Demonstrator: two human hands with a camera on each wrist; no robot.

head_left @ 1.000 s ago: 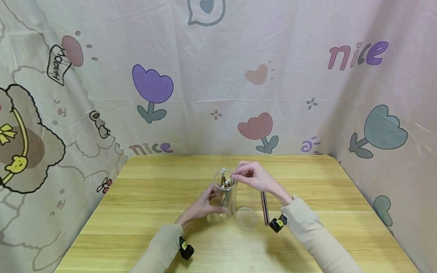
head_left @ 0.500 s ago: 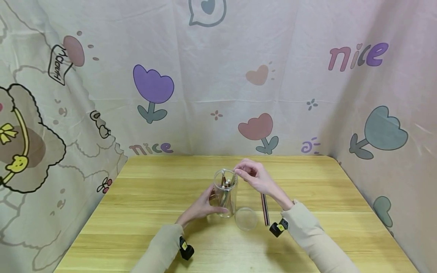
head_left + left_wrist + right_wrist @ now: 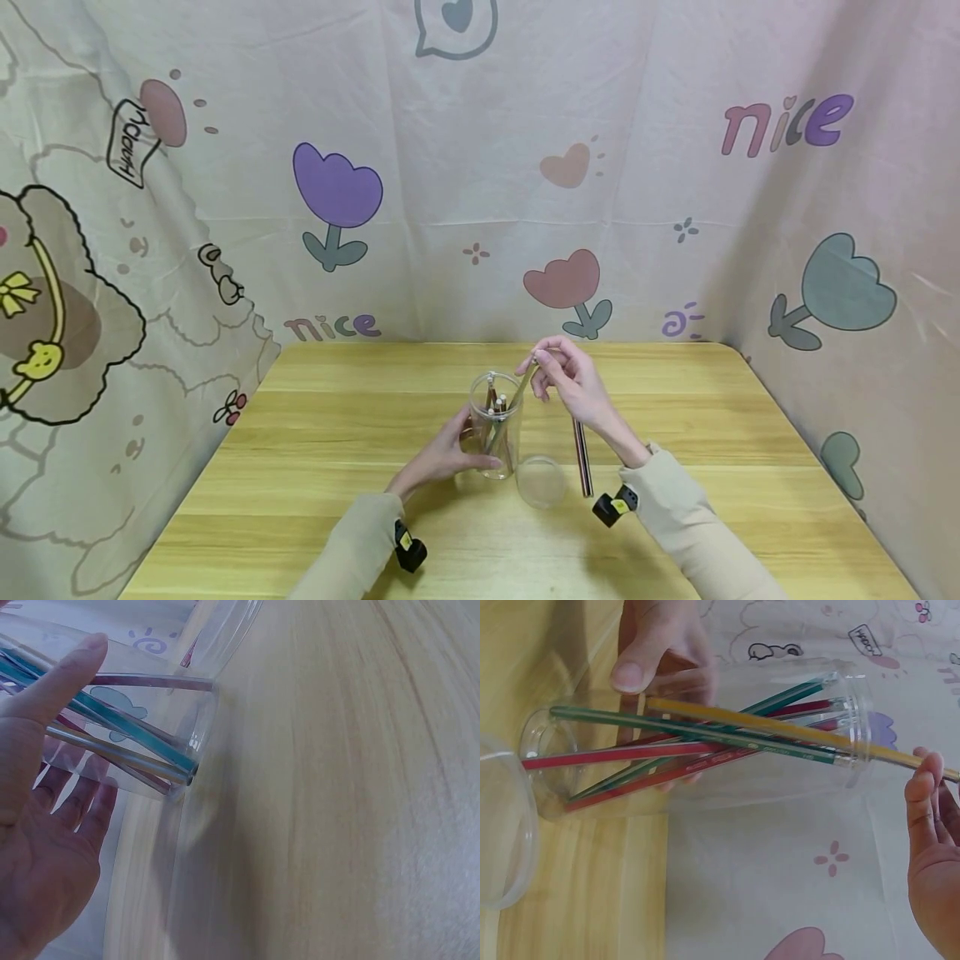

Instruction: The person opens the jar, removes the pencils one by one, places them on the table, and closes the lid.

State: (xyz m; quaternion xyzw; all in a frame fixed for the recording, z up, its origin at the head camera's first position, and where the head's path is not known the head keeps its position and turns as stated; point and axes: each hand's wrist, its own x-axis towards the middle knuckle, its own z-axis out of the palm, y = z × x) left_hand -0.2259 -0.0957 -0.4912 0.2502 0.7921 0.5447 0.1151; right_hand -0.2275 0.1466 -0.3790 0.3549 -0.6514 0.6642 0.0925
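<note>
A clear plastic jar (image 3: 513, 442) stands upright on the table, with several green and red pencils (image 3: 697, 727) leaning inside. My left hand (image 3: 442, 457) grips the jar's side, thumb in front and fingers behind it. Above the rim, my right hand (image 3: 573, 385) pinches the upper end of a yellow pencil (image 3: 780, 727) between thumb and fingers. That pencil slants through the mouth, its lower part still within the jar. In the right wrist view only part of the right hand shows, at the right edge.
A clear round lid (image 3: 541, 482) lies right of the jar's base. Beyond it, dark and reddish pencils (image 3: 582, 460) lie side by side on the wooden table (image 3: 300, 467). A printed cloth (image 3: 465, 167) hangs behind and along the sides.
My right hand has moved up and to the right from the jar's rim, drawing the yellow pencil partway out. The left hand and the jar have stayed put.
</note>
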